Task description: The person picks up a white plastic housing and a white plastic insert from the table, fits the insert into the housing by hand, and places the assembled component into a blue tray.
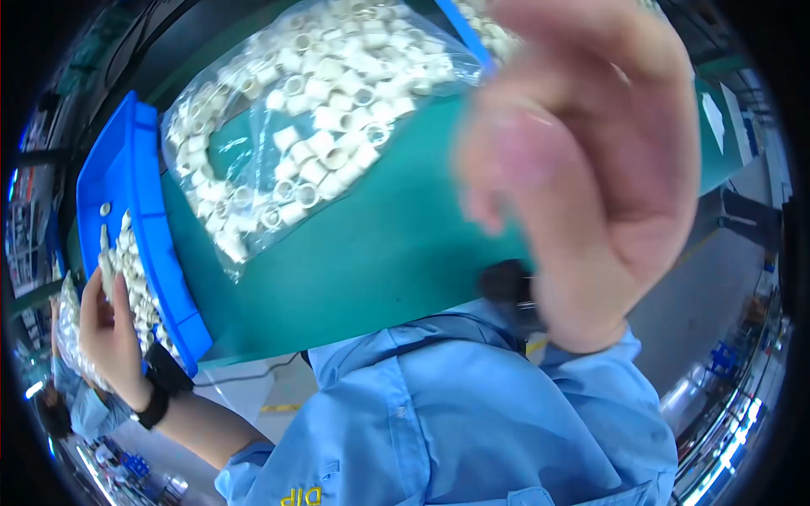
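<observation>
At the far left, my left hand reaches into a blue plastic bin. Its thumb and fingers close on a slim whitish plastic piece, whose exact kind I cannot make out. Small white plastic pieces are heaped in the bin beside the fingers. My right hand is raised very close to the camera, blurred, with the fingers curled toward the thumb. Whether anything is between them is hidden by the blur. Behind it, a clear plastic bag holds many short white tube pieces.
The green mat covers the worktable. Another blue bin's edge shows at the back, with more white pieces beyond. A clear bag of pale pieces lies past my left hand. A dark object sits at the table's front edge.
</observation>
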A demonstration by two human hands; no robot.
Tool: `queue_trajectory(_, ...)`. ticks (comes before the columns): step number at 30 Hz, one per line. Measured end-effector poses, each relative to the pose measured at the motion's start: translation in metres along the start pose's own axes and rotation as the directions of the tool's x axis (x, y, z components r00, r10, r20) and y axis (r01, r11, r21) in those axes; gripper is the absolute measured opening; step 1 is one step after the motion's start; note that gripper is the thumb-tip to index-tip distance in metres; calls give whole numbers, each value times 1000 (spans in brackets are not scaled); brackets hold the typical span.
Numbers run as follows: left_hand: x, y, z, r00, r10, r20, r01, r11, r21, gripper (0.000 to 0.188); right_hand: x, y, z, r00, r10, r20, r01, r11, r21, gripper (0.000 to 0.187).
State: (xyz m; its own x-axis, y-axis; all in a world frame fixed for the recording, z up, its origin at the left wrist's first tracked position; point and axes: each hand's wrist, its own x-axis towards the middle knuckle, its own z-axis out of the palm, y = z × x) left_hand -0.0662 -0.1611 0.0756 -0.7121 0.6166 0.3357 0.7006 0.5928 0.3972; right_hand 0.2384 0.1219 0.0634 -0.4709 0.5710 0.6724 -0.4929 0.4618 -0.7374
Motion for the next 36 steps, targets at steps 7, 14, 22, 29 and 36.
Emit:
queue_trajectory(7, -1, 52, 22, 965, 245, -89, -248, 969, -21, 29, -14, 16, -115, 872, 489, 21, -230, 448, -864, 17)
queue_trajectory(14, 30, 113, 131, 854, 490, 177, -480, 872, -99, 19, -7, 61, -131, 793, 552, 258, 11, 410, -912, 21)
queue_trajectory(22, 44, 94, 184, 791, 540, 287, -363, 793, -489, 19, -5, 50, -132, 769, 600, 222, -41, 392, -919, 20)
queue_trajectory(29, 38, 86, 175, 780, 572, 253, -428, 783, -451, 18, 13, -18, -10, 953, 281, 116, -150, 768, -622, 22)
queue_trajectory(36, 49, 79, 157, 889, 425, 174, -281, 803, -526, 23, 24, 37, 87, 946, 93, 310, 16, 944, -330, 22)
